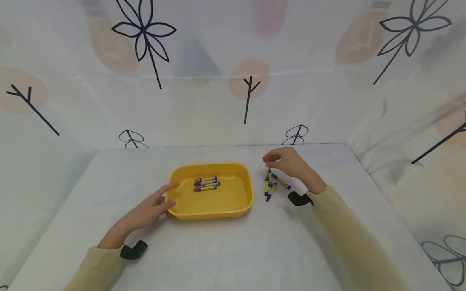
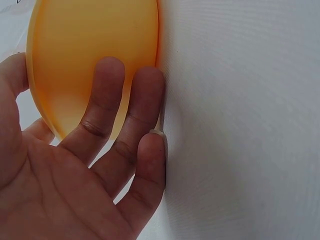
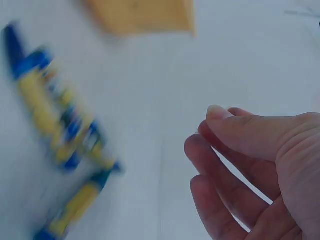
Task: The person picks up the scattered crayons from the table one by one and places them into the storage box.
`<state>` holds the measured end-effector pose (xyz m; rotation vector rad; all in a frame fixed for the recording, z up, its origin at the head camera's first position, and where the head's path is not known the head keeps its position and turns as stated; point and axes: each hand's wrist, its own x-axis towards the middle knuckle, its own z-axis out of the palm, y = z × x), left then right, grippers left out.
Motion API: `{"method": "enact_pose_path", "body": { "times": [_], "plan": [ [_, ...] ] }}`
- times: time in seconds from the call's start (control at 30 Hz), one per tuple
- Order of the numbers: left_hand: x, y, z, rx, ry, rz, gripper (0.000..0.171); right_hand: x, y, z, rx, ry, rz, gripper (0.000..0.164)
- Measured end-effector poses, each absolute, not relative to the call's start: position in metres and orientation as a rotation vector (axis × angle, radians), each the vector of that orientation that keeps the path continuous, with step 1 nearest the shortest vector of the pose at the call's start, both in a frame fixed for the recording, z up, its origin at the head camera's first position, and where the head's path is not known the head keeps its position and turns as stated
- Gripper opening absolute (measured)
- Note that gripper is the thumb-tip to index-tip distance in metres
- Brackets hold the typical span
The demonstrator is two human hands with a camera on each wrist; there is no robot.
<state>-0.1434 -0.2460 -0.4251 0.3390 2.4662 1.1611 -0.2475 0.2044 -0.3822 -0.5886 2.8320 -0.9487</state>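
Observation:
A yellow tray (image 1: 214,206) lies on the white table. My left hand (image 1: 150,207) holds its left end, with fingers (image 2: 107,82) against the outer wall and a digit over the rim. Several crayons (image 1: 205,188) lie side by side in the tray, left of its middle. To the right of the tray, my right hand (image 1: 285,161) is above and just beyond a small group of loose crayons (image 1: 281,181). Its fingers are loosely bent, the thumb close to the index finger, and nothing shows between them. In the right wrist view the crayons (image 3: 75,205) look blurred.
The white table (image 1: 233,254) ends at a patterned cloth backdrop (image 1: 204,113) at the back, and more of that cloth hangs at both sides. Dark wrist devices (image 1: 134,250) sit at both sleeves.

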Motion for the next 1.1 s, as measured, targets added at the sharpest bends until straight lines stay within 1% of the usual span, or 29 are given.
{"method": "enact_pose_path", "body": {
  "times": [0.17, 0.33, 0.5, 0.67, 0.73, 0.97, 1.1],
  "plan": [
    [-0.143, -0.246, -0.423, 0.325, 2.478, 1.153, 0.059, -0.242, 0.24, -0.401, -0.455, 2.833, -0.843, 0.028],
    [-0.143, -0.245, -0.423, 0.32, 2.48, 1.152, 0.059, -0.236, 0.259, -0.417, -0.403, 2.808, -0.768, 0.029],
    [-0.141, -0.244, -0.422, 0.32, 2.474, 1.162, 0.059, -0.232, 0.262, -0.422, -0.407, 2.823, -0.764, 0.03],
    [-0.141, -0.244, -0.423, 0.32, 2.469, 1.176, 0.059, -0.229, 0.258, -0.42, -0.429, 2.767, -0.751, 0.043],
    [-0.141, -0.243, -0.422, 0.32, 2.469, 1.174, 0.059, -0.228, 0.256, -0.419, -0.43, 2.747, -0.747, 0.046],
    [-0.142, -0.244, -0.425, 0.333, 2.476, 1.164, 0.059, -0.225, 0.253, -0.418, -0.458, 2.765, -0.659, 0.037],
    [-0.143, -0.244, -0.425, 0.33, 2.477, 1.16, 0.059, -0.223, 0.254, -0.415, -0.417, 2.778, -0.627, 0.033]
  ]
}}
